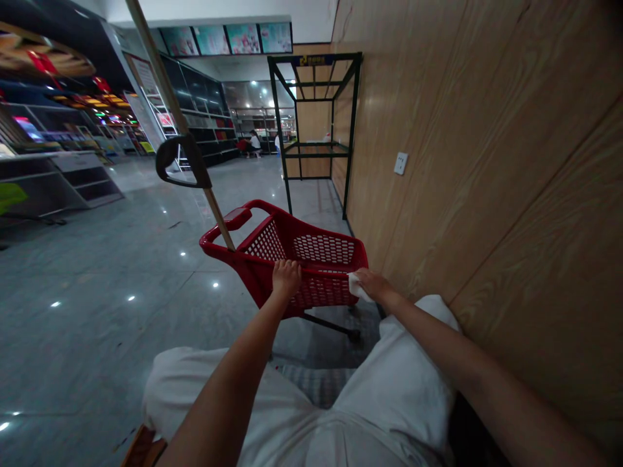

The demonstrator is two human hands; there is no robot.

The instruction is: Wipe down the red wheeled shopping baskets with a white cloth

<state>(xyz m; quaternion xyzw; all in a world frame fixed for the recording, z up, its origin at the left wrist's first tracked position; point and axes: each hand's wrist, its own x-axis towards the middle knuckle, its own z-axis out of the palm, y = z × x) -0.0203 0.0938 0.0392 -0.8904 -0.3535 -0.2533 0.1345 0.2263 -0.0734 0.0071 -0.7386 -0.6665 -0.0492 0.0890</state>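
Note:
A red plastic shopping cart (pixel 321 227) with perforated basket walls stands in front of my knees. My left hand (pixel 287 277) has its fingers wrapped over the near rim of the basket. At the basket's right end, my right hand (pixel 374 284) holds a white cloth (pixel 359 287) against the rim corner. A wooden pole (pixel 165 78) with a black plastic handle (pixel 183 162) on it rises from the left part of the cart, beside the cart's handlebar (pixel 228 224). The pole's lower end is hidden by the cart's side.
To my right runs a wood-panelled wall (pixel 467 143) with a white socket (pixel 400 163). Beyond the cart stands a dark metal frame rack (pixel 349 136). Grey tiled floor (pixel 160 279) extends left towards counters (pixel 58 178). Shelves (pixel 209 123) and a crouching person (pixel 254 143) are far off.

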